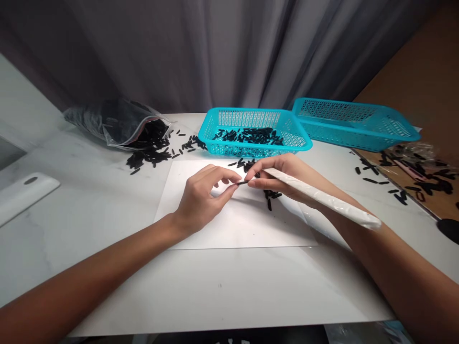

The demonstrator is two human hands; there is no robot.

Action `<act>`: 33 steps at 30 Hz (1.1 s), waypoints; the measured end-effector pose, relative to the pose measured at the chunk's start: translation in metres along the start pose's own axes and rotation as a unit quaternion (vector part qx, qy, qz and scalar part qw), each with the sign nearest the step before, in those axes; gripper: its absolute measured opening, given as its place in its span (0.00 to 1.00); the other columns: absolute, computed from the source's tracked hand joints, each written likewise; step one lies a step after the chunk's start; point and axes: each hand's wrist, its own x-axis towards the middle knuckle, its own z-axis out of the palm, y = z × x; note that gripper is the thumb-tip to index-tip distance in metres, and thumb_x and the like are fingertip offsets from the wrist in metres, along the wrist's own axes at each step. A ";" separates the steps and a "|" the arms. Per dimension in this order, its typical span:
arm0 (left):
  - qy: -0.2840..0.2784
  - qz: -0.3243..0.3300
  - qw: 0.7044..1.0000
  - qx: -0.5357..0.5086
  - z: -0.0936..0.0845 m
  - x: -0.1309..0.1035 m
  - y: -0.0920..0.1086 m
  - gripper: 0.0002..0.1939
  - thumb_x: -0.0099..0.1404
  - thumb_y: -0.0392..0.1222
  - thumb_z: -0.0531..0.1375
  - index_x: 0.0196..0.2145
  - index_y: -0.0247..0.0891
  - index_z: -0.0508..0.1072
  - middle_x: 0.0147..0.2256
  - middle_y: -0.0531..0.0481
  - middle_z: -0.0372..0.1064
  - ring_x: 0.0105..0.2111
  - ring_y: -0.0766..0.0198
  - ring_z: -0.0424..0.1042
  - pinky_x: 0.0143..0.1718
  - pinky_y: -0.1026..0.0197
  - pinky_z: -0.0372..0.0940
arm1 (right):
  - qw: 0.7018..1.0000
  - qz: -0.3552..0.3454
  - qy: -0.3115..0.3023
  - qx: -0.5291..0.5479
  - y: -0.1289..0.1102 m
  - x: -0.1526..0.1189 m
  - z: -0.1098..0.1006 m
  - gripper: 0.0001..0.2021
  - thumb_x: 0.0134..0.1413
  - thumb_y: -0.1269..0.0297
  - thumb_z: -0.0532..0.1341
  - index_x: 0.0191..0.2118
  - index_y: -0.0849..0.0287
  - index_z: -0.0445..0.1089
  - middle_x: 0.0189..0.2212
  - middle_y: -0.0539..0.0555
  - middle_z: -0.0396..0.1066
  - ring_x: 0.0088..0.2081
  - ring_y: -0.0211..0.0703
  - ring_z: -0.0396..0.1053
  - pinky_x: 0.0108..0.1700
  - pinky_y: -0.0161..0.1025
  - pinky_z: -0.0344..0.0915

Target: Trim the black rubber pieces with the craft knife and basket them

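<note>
My left hand (206,196) pinches one end of a small black piece (243,182) between thumb and fingertips, above a white sheet (229,229). The fingertips of my right hand (278,174) meet the other end of that piece. A long white wrapped stick (322,197) also rests in my right hand, slanting back over the wrist. Behind and below the right hand, loose black pieces (269,204) lie on the sheet. Just beyond the sheet stands a blue basket (256,152) with many black pieces inside.
An open plastic bag (107,124) spills black pieces at the back left. A second blue basket (355,134) stands at the back right, with scattered pieces (370,180) near it. At the left edge lies a white object with an oval hole (32,193).
</note>
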 end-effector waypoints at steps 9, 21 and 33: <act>-0.001 -0.029 1.000 -0.003 0.000 0.000 0.001 0.07 0.63 0.31 0.68 0.39 0.36 0.77 0.35 0.51 0.79 0.32 0.68 0.72 0.30 0.65 0.66 | 1.000 -0.005 0.003 -0.008 -0.008 -0.004 0.000 0.11 0.57 0.54 0.66 0.32 0.56 0.77 0.23 0.46 0.62 0.26 0.34 0.53 0.30 0.37 0.48; 0.001 -0.039 0.999 -0.006 0.000 0.000 0.002 0.05 0.63 0.32 0.68 0.38 0.35 0.78 0.33 0.52 0.79 0.31 0.69 0.73 0.31 0.65 0.66 | 1.000 -0.019 -0.006 0.006 -0.002 -0.002 0.002 0.16 0.60 0.50 0.63 0.33 0.57 0.77 0.20 0.46 0.58 0.23 0.34 0.52 0.26 0.37 0.46; -0.046 -0.126 0.991 0.006 0.000 0.001 0.000 0.12 0.62 0.33 0.69 0.44 0.39 0.77 0.37 0.53 0.79 0.36 0.67 0.75 0.33 0.65 0.69 | 0.986 0.001 0.163 0.039 0.002 0.007 0.001 0.17 0.57 0.48 0.66 0.30 0.58 0.76 0.19 0.46 0.57 0.22 0.34 0.50 0.25 0.37 0.45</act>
